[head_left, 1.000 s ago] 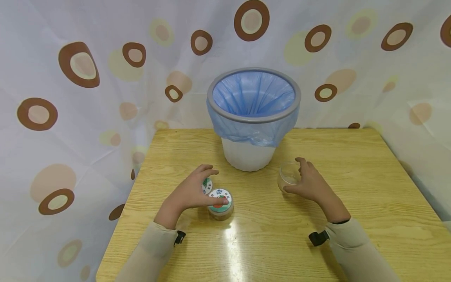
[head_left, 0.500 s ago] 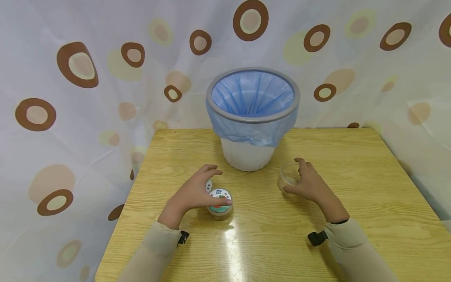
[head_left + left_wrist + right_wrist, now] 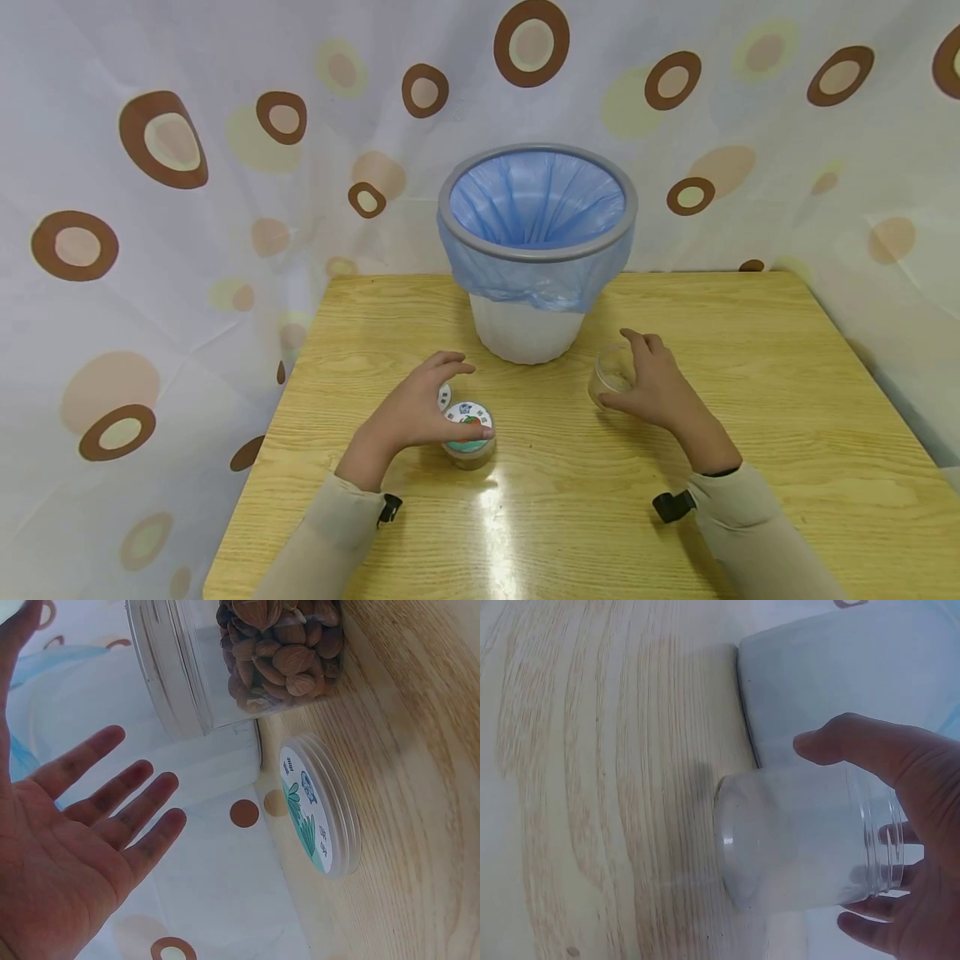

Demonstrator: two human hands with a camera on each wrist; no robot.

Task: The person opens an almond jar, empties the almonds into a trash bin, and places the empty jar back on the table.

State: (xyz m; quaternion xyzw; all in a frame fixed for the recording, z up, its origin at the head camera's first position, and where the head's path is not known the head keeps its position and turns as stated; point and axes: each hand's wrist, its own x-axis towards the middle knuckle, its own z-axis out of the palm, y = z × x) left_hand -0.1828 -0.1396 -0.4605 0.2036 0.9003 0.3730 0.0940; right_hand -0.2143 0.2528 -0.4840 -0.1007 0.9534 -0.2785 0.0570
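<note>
My left hand, fingers spread, hovers beside a clear jar of almonds. Its thumb overlaps the jar's printed lid in the head view. Flat on the table beside that jar lies a loose lid with a green plant label, partly hidden behind the left hand in the head view. My right hand is around the upper part of an uncovered, see-through jar that stands upright and looks empty. The right thumb and fingers are loosely spread on either side of its rim.
A white bin with a grey rim and a blue bag liner stands at the back middle of the wooden table. A patterned curtain hangs behind and along the sides.
The left hand has shifted slightly right, covering more of the loose lid. The right hand's fingers have lifted a little from the see-through jar, which stays in place.
</note>
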